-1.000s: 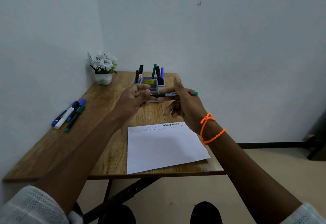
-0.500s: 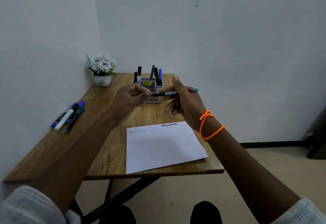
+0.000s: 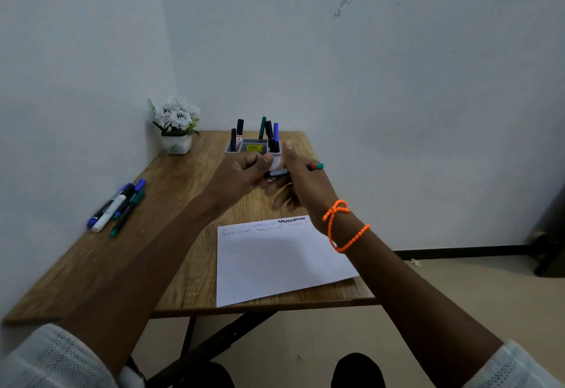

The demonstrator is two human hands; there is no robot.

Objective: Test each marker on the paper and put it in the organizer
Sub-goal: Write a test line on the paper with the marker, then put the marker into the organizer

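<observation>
Both hands are raised above the wooden table [image 3: 183,265], between the paper and the organizer. My right hand [image 3: 301,187] holds a black marker [image 3: 279,172] sideways; its green end [image 3: 318,166] sticks out to the right. My left hand [image 3: 244,175] is closed in a fist around the marker's left end, which is hidden, so I cannot tell if a cap is on it. The white paper [image 3: 281,265] lies below with several zigzag test lines along its top edge. The grey organizer [image 3: 253,147] stands behind the hands with several markers upright in it.
Several loose markers [image 3: 117,205], blue, white, black and green, lie together at the table's left side. A white pot of white flowers [image 3: 177,126] stands in the back left corner. Walls close the table in at the left and back.
My left hand has closed in tighter on the marker's left end and both hands have drawn together. The marker stays sideways at about the same height.
</observation>
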